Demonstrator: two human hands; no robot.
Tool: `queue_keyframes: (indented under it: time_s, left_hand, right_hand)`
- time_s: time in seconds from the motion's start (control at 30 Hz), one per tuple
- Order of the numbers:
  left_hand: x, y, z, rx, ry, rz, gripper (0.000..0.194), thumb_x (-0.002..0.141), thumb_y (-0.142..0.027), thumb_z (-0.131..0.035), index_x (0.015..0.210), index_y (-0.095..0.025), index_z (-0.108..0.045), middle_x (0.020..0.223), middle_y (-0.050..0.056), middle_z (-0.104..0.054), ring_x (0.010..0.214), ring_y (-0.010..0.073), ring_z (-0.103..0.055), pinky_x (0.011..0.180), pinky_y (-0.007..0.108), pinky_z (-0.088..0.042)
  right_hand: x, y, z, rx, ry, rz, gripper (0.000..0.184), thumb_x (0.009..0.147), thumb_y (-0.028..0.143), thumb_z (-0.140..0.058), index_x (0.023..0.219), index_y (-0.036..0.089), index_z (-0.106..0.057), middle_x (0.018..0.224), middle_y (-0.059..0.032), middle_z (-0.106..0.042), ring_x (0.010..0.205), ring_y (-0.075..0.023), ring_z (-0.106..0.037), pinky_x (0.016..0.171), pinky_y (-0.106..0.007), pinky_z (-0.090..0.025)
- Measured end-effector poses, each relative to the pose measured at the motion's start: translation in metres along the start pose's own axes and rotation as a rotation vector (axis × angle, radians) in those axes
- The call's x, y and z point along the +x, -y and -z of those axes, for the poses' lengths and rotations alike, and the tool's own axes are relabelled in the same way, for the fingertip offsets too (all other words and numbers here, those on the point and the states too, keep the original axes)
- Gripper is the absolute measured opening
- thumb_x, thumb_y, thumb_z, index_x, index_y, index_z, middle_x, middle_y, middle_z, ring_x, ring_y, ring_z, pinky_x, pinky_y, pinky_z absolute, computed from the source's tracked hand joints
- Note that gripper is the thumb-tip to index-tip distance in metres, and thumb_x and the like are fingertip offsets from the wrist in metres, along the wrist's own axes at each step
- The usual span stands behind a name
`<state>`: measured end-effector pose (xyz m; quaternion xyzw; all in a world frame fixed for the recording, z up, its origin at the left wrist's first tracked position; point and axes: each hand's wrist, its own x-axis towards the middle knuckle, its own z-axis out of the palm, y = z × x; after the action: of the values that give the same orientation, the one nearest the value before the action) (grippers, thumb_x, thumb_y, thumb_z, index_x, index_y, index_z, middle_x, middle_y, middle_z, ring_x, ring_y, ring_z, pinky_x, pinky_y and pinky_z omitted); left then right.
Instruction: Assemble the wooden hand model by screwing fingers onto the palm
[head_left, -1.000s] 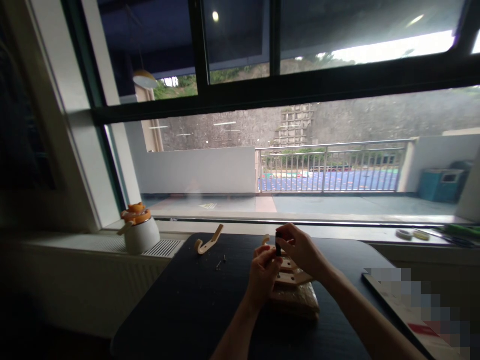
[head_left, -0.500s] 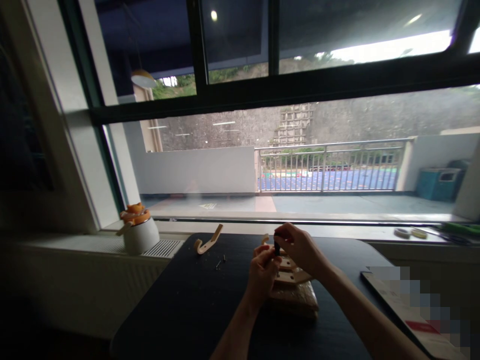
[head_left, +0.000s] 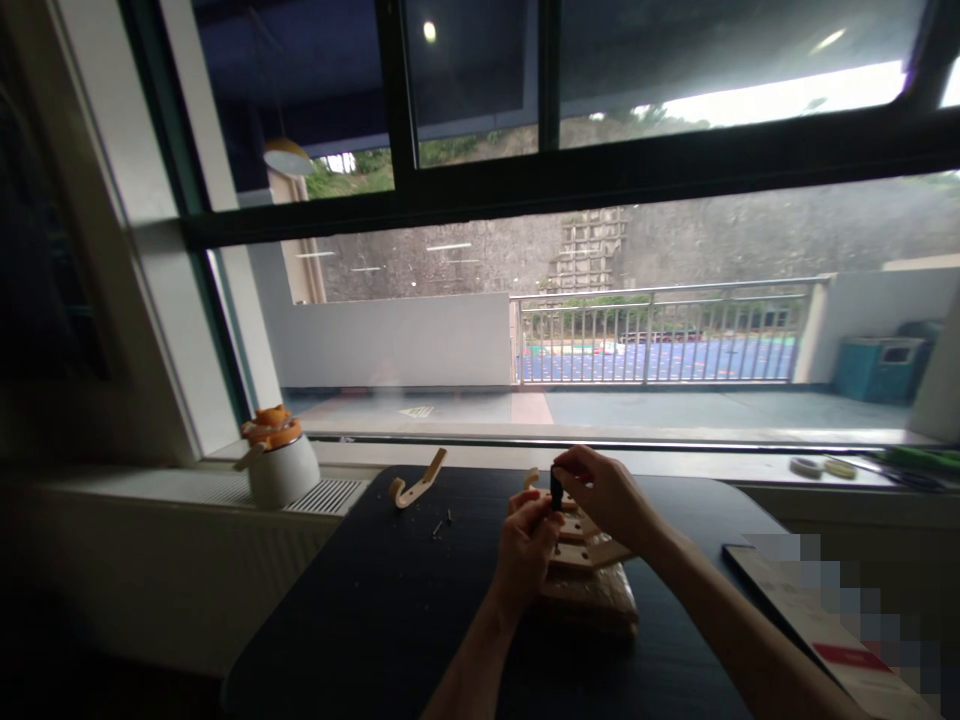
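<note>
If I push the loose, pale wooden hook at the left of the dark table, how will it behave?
The pale wooden hook likely feels stiff, being apparently wood. Its slim strip suggests little weight. Pushed, it may slide or pivot; its straight end should hinder rolling.

A slim black tool (head_left: pixel 556 488) stands upright in the fingers of the right hand (head_left: pixel 604 497), its lower end hidden at the fingertips of the left hand (head_left: pixel 525 550), toward 11 o'clock from a brown block (head_left: pixel 596 600) in shiny wrapping. The block lies flat on the dark table (head_left: pixel 390 600), its far side partly covered by pale wooden pieces (head_left: pixel 571 557) ranged one beyond another. The nearest, marked with dark holes, angles its right-hand end toward 2 o'clock; a curled wooden tip (head_left: pixel 531 478) shows at 11 o'clock, past the left hand.
</note>
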<state>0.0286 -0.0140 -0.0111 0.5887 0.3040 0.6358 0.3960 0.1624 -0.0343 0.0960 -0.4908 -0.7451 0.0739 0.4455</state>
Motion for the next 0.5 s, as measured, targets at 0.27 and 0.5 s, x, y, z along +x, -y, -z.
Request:
queue_keyframes:
  time_s: [0.27, 0.5]
  left_hand:
    - [0.0001, -0.0053, -0.0007, 0.033, 0.002, 0.023, 0.025, 0.077, -0.029, -0.066, 0.096, -0.015, -0.072, 0.114, 0.013, -0.053, 0.107, 0.0277, -0.055, 0.088, 0.036, -0.049]
    - [0.0008, -0.0065, -0.0007, 0.059, 0.021, 0.009, 0.022, 0.079, -0.03, -0.062, 0.089, -0.014, -0.074, 0.114, 0.012, -0.052, 0.108, 0.0273, -0.054, 0.087, 0.034, -0.049]
  right_hand:
    - [-0.0009, 0.0032, -0.0031, -0.034, -0.034, -0.019, 0.014, 0.079, 0.034, -0.053, 0.083, 0.022, -0.06, 0.074, -0.002, -0.068, 0.067, -0.0177, -0.062, 0.063, -0.03, -0.045]
    - [0.0023, -0.0017, -0.0076, -0.049, -0.034, -0.012, 0.018, 0.081, 0.034, -0.053, 0.088, 0.02, -0.06, 0.075, -0.0029, -0.068, 0.067, -0.0176, -0.061, 0.063, -0.03, -0.045]
